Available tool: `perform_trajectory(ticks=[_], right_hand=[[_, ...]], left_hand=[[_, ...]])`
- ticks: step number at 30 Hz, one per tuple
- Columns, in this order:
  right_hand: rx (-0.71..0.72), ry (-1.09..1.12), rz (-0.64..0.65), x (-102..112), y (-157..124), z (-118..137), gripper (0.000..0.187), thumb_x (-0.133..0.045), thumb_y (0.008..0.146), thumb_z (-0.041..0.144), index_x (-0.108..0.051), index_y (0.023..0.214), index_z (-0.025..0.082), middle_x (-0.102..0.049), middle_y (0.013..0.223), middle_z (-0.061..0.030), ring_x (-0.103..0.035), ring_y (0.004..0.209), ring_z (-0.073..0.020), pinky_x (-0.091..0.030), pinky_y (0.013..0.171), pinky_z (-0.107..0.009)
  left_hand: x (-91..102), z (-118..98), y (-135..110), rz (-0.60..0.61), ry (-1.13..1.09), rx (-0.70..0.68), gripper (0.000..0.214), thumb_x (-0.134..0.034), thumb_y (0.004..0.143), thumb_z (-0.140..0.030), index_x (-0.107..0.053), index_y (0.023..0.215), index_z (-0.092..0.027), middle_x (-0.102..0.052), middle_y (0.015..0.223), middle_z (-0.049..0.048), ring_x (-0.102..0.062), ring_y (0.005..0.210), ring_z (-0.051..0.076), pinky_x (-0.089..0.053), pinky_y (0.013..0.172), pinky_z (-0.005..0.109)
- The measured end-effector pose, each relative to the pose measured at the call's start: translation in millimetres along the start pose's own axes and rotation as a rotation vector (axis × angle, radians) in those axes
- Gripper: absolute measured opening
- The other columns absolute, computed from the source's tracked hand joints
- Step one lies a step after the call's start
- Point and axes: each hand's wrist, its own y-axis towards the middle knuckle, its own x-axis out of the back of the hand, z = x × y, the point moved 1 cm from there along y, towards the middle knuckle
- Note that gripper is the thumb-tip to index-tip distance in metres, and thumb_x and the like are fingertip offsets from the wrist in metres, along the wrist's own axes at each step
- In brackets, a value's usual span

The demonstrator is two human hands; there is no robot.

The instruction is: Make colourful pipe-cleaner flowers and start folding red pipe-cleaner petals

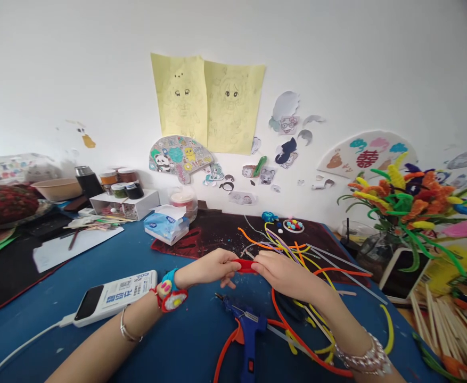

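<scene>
Wall (233, 32), white, carries two yellow paper sheets (207, 103) with pencilled figures, and several paper fans and cut-outs. Worktop (201, 346), blue and paint-flecked, runs beneath it, with a dark red mat (213, 229) on its far side. Right of the mat stands a glass vase (377, 260) holding a multicoloured pipe-cleaner bouquet (404, 205); a pile of wooden sticks (444, 332) lies beyond the worktop's right edge. On the worktop, a white power bank (115, 297) sits left of the hands and a blue-and-white tissue pack (166, 226) sits against the mat. A blue hot glue gun (246, 332) lies on its side below the hands, not touching either. Orange, yellow and purple pipe cleaners (285, 247) sprawl across the mat and worktop, passing under the right forearm. Left hand (207, 267) and right hand (285, 275) are held close together above the worktop, fingers curled inward. Each pinches one end of a short red strip (245, 266), probably a pipe cleaner, which spans the small gap between them, clear of the worktop.
</scene>
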Motion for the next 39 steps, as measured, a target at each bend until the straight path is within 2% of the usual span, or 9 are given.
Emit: perform_trajectory(ticks=[9,14,19,22,27,30,32,35,39], right_hand=[[-0.079,0.256,0.099,-3,2,-3,0.036,-0.021,0.097,0.036,-0.045,0.075,0.020,-0.054,0.078,-0.0016,-0.049,0.072,-0.0154,-0.040,0.069,-0.032],[-0.047,0.376,0.117,-6,3,-5,0.036,-0.023,0.096,0.038,-0.048,0.077,0.020,-0.053,0.080,-0.0010,-0.051,0.077,-0.0159,-0.042,0.077,-0.033],[-0.078,0.682,0.237,-9,6,-7,0.031,-0.031,0.094,0.034,-0.057,0.100,0.018,-0.061,0.092,-0.0034,-0.057,0.079,-0.0151,-0.046,0.077,-0.030],[-0.102,0.832,0.313,-12,7,-2,0.032,-0.033,0.093,0.032,-0.057,0.111,0.020,-0.063,0.099,-0.0037,-0.060,0.078,-0.0143,-0.047,0.075,-0.029],[-0.086,0.828,0.389,-26,11,13,0.036,-0.036,0.093,0.041,-0.062,0.105,0.018,-0.063,0.087,-0.0035,-0.055,0.068,-0.0130,-0.045,0.065,-0.026],[-0.109,1.047,0.521,-38,13,15,0.042,-0.032,0.094,0.047,-0.058,0.107,0.017,-0.056,0.067,0.0001,-0.045,0.049,-0.0078,-0.039,0.051,-0.021],[-0.189,1.125,0.534,-43,13,13,0.042,-0.037,0.091,0.051,-0.056,0.104,0.016,-0.045,0.057,0.0049,-0.034,0.043,-0.0055,-0.030,0.044,-0.018],[-0.328,1.034,0.497,-44,13,7,0.042,-0.044,0.086,0.055,-0.055,0.097,0.016,-0.041,0.059,0.0057,-0.031,0.045,-0.0047,-0.027,0.042,-0.016],[-0.240,0.856,0.584,-35,10,5,0.045,-0.037,0.090,0.053,-0.061,0.094,0.015,-0.044,0.064,0.0031,-0.034,0.048,-0.0051,-0.030,0.044,-0.017]], left_hand=[[1.9,-2,-3,-0.097,0.224,-0.019,0.025,-0.044,0.084,-0.037,-0.043,0.066,-0.019,-0.043,0.043,-0.0078,-0.050,0.044,0.010,-0.051,0.064,0.028],[1.1,-4,-6,-0.155,0.375,-0.052,0.023,-0.040,0.085,-0.034,-0.046,0.068,-0.019,-0.048,0.048,-0.0049,-0.056,0.050,0.013,-0.047,0.057,0.023],[-0.5,-8,-10,-0.164,0.490,-0.042,0.023,-0.038,0.085,-0.032,-0.049,0.071,-0.019,-0.055,0.056,-0.0021,-0.052,0.044,0.011,-0.042,0.048,0.021],[-2.1,-6,-12,-0.088,0.563,0.002,0.022,-0.040,0.084,-0.032,-0.051,0.070,-0.019,-0.054,0.051,-0.0024,-0.053,0.043,0.011,-0.039,0.044,0.020],[-5.7,-2,-16,0.072,0.636,0.041,0.025,-0.038,0.083,-0.026,-0.051,0.064,-0.018,-0.053,0.044,-0.0027,-0.053,0.043,0.011,-0.037,0.044,0.018],[-4.9,-6,-18,0.088,0.657,0.070,0.025,-0.037,0.084,-0.027,-0.052,0.066,-0.017,-0.056,0.050,-0.0023,-0.053,0.042,0.010,-0.036,0.043,0.018],[-2.4,-9,-19,0.093,0.641,0.086,0.024,-0.038,0.083,-0.027,-0.052,0.068,-0.017,-0.056,0.053,-0.0026,-0.053,0.042,0.009,-0.038,0.044,0.017],[2.1,-14,-20,0.157,0.567,0.126,0.019,-0.040,0.082,-0.025,-0.053,0.071,-0.017,-0.055,0.055,-0.0029,-0.054,0.044,0.009,-0.041,0.046,0.017],[4.3,-18,-21,0.287,0.480,0.171,0.018,-0.042,0.082,-0.025,-0.057,0.077,-0.017,-0.054,0.056,-0.0028,-0.055,0.049,0.010,-0.044,0.049,0.019]])
